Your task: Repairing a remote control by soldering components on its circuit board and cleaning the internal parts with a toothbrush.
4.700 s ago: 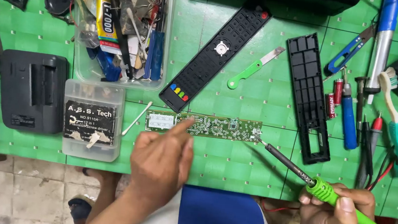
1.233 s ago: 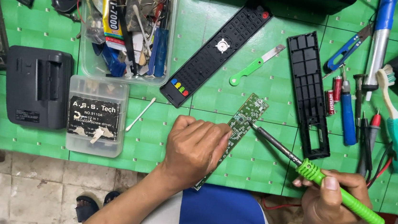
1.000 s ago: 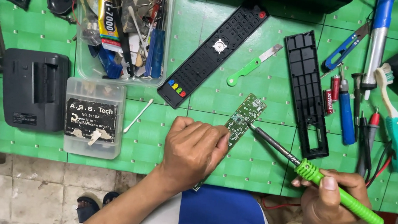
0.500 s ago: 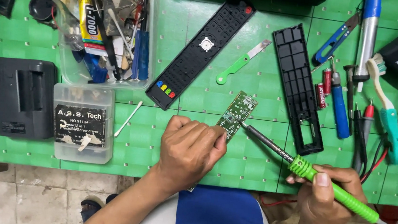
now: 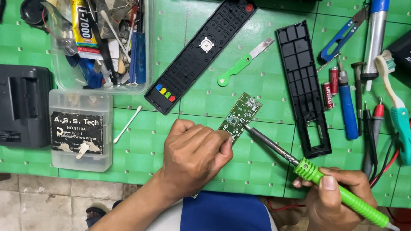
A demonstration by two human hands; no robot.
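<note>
We hold the circuit board [image 5: 240, 116] tilted on the green counter [image 5: 267, 93], long axis running from lower left to upper right. Our left hand [image 5: 195, 152] has its fingers closed on the lower end. Our right hand [image 5: 337, 196] grips the soldering iron [image 5: 319, 177]; its tip meets the board from the right, near the middle.

Left hand [image 5: 195, 152] grips the green circuit board [image 5: 239, 116], tilted over the desk [image 5: 267, 86]. Right hand [image 5: 336, 201] holds the green-handled soldering iron [image 5: 310, 169], tip touching the board.
</note>
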